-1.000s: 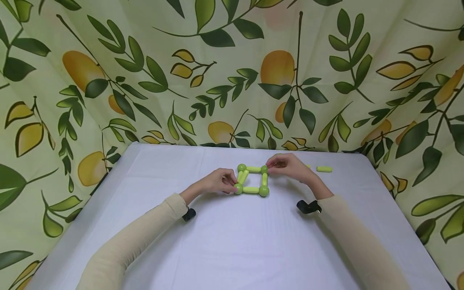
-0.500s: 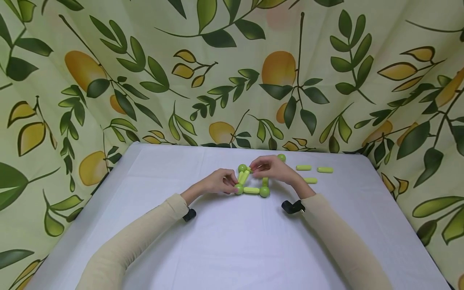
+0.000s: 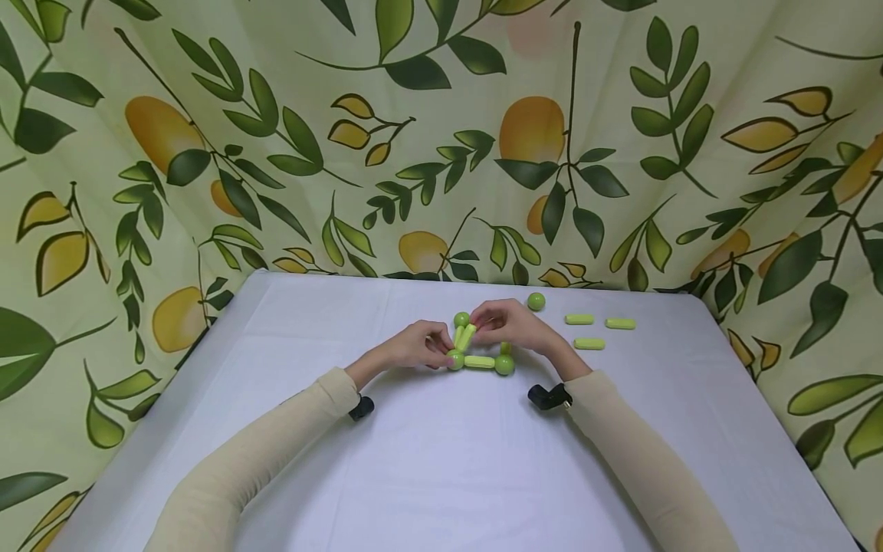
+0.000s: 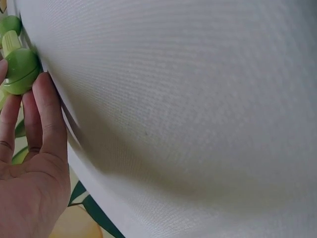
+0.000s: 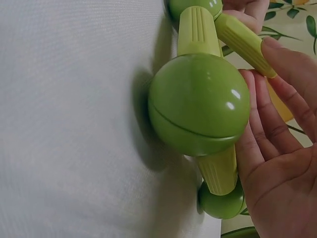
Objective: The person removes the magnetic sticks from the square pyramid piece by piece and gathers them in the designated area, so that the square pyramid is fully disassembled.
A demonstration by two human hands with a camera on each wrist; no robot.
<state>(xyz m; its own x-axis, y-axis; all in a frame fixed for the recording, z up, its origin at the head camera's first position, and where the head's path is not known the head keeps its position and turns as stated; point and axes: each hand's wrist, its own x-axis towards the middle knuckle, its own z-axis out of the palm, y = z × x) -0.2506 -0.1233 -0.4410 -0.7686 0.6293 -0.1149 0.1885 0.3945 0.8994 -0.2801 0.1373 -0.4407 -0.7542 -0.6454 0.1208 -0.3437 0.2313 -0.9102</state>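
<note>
A square frame of green balls and yellow-green sticks lies on the table. My left hand [image 3: 417,345] pinches its front-left ball [image 3: 456,359], which the left wrist view shows between the thumb and fingers. From that ball a raised stick [image 3: 466,337] slants upward. My right hand [image 3: 510,325] holds this stick's free end between thumb and finger, as the right wrist view shows. A front stick [image 3: 479,362] joins the held ball to the front-right ball [image 3: 505,364]. At the back left sits another ball [image 3: 461,319]. The right hand hides the back-right corner.
To the right lie three loose sticks, a back one [image 3: 579,319], a far-right one [image 3: 620,323] and a nearer one [image 3: 589,343]. A loose green ball [image 3: 536,301] rests near the back edge. Behind the white table [image 3: 441,475] hangs a leaf-patterned curtain [image 3: 441,138].
My right hand has moved left from the back-right ball to the free end of the raised stick, uncovering the loose ball and sticks. The left hand has stayed at its ball.
</note>
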